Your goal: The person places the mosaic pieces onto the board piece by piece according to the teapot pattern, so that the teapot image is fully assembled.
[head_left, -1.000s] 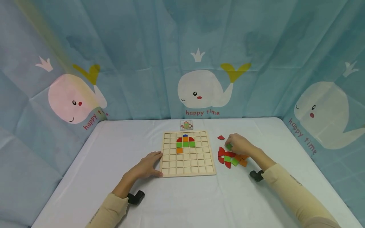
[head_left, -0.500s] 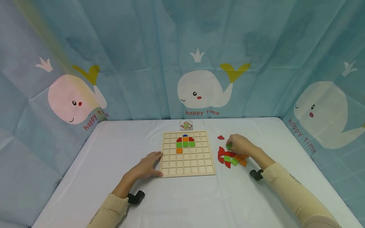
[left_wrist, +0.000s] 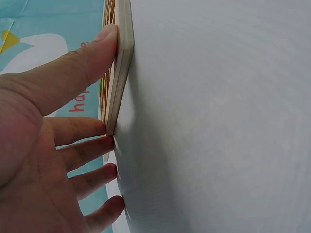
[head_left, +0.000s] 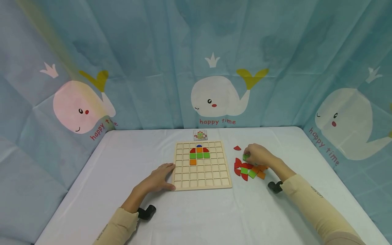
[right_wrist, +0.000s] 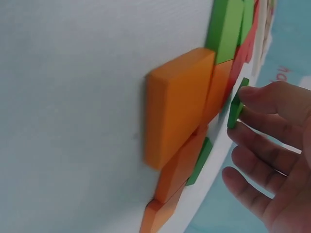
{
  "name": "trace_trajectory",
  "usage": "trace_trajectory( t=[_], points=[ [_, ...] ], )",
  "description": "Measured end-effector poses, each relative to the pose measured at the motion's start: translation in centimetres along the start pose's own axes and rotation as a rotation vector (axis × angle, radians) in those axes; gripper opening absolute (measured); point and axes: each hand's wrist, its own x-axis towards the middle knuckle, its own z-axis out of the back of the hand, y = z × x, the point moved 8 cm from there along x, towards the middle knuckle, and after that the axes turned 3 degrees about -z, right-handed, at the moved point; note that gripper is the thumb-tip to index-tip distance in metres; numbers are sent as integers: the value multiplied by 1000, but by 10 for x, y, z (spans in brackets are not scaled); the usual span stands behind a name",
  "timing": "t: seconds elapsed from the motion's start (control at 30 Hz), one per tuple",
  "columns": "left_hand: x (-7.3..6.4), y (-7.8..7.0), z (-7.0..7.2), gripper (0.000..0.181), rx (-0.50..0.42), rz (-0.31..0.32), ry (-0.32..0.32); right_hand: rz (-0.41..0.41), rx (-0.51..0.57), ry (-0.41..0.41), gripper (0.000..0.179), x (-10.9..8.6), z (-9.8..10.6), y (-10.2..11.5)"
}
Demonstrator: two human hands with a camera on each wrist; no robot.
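My right hand point(head_left: 258, 154) pinches a green square tile point(right_wrist: 236, 104) between thumb and fingers, over the far side of a loose pile of tiles. In the right wrist view the other fingers are spread and slightly bent. My left hand point(head_left: 157, 177) rests at the left side of a wooden grid board point(head_left: 200, 183). Its thumb lies on the near left corner, and its fingertips touch the side edge. Set in the board are a blue piece point(head_left: 199, 146), two red quarter-rounds point(head_left: 206, 150), two orange squares point(head_left: 193, 162) and a row of three green squares point(head_left: 199, 155).
Loose red pieces point(head_left: 237, 163), green squares point(head_left: 244, 170) and orange squares point(right_wrist: 187, 107) lie right of the board, some overlapping. One red piece point(head_left: 237, 148) lies apart behind them. A small pattern card point(head_left: 200, 135) is beyond the board. Whale-print curtains point(head_left: 153, 98) surround the white table point(head_left: 196, 217).
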Motion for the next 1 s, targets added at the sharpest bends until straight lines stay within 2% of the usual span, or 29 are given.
trace_trajectory(
  t=[0.23,0.37,0.57,0.8,1.0],
  points=[
    [0,0,2,93,-10,-19,-1,56,35,-26,28,5,3,18],
    [1,1,2,93,-9,-24,0,121,62,-37,25,7,3,36],
    [1,1,1,94,-12,-9,-1,165,98,-25,25,13,0,63],
    [0,0,1,94,-14,-4,0,268,81,-26,24,18,-2,97],
    [0,0,1,94,-21,-13,3,319,51,-30,24,26,-7,120]
  ],
)
